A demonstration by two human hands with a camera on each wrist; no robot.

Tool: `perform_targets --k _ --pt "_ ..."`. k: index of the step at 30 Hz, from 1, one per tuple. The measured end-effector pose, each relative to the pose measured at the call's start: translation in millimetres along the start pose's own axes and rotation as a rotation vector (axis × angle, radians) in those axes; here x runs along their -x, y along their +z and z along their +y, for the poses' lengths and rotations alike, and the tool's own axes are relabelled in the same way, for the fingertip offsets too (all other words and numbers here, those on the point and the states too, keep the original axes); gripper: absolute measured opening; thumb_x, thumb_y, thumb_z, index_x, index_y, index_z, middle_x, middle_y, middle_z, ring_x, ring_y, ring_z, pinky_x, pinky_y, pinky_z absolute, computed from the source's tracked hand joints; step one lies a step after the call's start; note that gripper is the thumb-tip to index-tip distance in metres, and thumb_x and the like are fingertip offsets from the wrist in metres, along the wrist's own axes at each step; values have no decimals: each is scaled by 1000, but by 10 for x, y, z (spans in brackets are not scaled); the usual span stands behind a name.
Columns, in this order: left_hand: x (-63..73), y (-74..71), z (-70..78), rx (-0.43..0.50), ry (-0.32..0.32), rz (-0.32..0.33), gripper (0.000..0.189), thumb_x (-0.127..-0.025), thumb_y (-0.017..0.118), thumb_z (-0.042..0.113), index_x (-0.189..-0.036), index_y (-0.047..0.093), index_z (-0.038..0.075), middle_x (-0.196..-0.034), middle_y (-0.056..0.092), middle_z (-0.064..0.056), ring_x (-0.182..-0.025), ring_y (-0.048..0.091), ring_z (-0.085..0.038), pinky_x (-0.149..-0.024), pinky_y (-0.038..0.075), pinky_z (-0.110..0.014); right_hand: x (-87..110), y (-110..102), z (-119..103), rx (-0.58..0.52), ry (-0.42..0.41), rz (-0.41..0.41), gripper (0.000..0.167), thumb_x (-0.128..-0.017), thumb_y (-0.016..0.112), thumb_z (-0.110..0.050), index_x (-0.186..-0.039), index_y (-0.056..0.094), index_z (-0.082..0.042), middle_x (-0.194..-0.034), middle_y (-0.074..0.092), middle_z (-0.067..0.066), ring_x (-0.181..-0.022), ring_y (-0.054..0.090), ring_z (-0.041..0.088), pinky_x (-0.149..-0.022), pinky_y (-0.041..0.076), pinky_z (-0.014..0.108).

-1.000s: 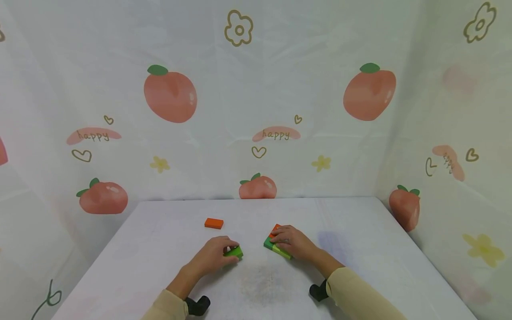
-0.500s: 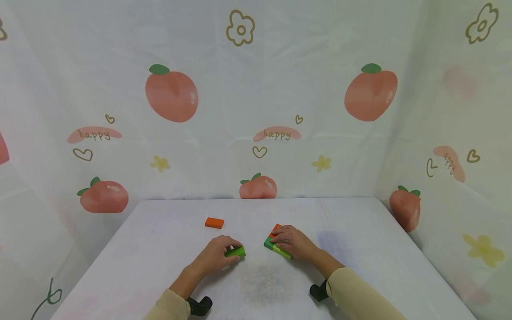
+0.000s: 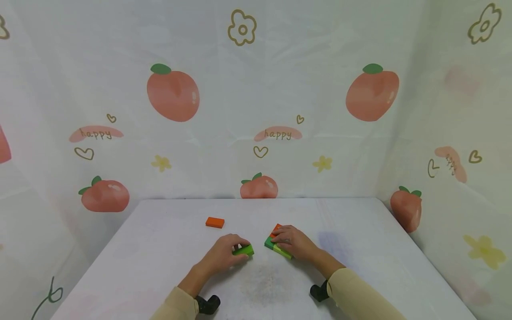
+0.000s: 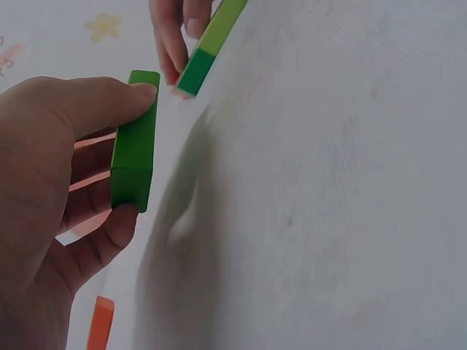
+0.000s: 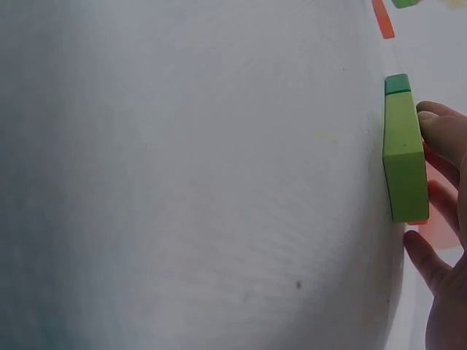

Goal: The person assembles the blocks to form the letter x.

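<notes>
My left hand (image 3: 222, 254) pinches a bright green rectangular block (image 4: 135, 146) between thumb and fingers; its shadow falls apart from it in the left wrist view. To its right, my right hand (image 3: 295, 242) rests over a group of touching blocks. A dark green block (image 3: 269, 242) and a light green block (image 5: 405, 138) lie end to end along the group's near side. Behind them is an orange block (image 3: 275, 229), partly hidden by the right fingers. The right thumb stands apart from the light green block in the right wrist view.
A single orange block (image 3: 214, 222) lies on the white table (image 3: 168, 222), behind and left of the left hand. A printed cloth (image 3: 216, 111) hangs behind and beside the table. Each wrist carries a black mount (image 3: 208, 305).
My left hand has moved right with the green block, closer to the block group. The right hand and the blocks under it have stayed in place.
</notes>
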State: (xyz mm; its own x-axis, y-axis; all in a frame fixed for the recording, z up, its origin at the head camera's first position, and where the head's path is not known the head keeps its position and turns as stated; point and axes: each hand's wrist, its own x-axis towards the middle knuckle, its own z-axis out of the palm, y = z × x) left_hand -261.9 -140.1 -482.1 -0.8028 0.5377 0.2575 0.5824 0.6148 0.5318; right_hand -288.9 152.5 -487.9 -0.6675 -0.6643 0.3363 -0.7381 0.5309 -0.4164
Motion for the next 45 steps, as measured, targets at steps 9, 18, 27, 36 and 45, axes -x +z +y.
perform_targets --k 9,18,27,36,45 --pt "-85 83 120 101 37 56 34 -82 79 26 -113 71 15 -97 66 12 -84 57 -5 -72 50 -24 2 8 8 -5 -30 12 21 -91 66 -7 -111 73 -5 -124 63 12 -120 52 34 -101 39 50" --pt "-156 156 228 184 35 105 34 -80 82 24 -111 72 16 -96 66 11 -84 58 -7 -72 51 -25 -2 18 18 3 -63 33 20 -90 67 -5 -109 73 -4 -122 64 13 -119 53 34 -100 40 50" --pt "-177 276 245 216 -40 143 34 -79 82 28 -109 72 16 -95 66 10 -81 57 -10 -71 50 -27 4 31 34 10 -86 43 21 -90 68 -5 -109 73 -4 -121 65 13 -117 54 33 -98 42 50" --pt "-224 381 307 191 -178 158 33 -80 81 29 -108 71 16 -94 63 8 -78 53 -11 -69 47 -26 12 17 51 9 -84 49 20 -89 68 -6 -108 73 -5 -121 65 14 -117 54 34 -98 42 50" --pt "-306 501 395 110 -309 171 31 -78 83 26 -105 71 15 -89 61 7 -77 52 -12 -69 44 -30 4 26 59 2 -97 56 19 -89 68 -4 -107 73 -4 -122 64 14 -117 54 34 -98 42 51"
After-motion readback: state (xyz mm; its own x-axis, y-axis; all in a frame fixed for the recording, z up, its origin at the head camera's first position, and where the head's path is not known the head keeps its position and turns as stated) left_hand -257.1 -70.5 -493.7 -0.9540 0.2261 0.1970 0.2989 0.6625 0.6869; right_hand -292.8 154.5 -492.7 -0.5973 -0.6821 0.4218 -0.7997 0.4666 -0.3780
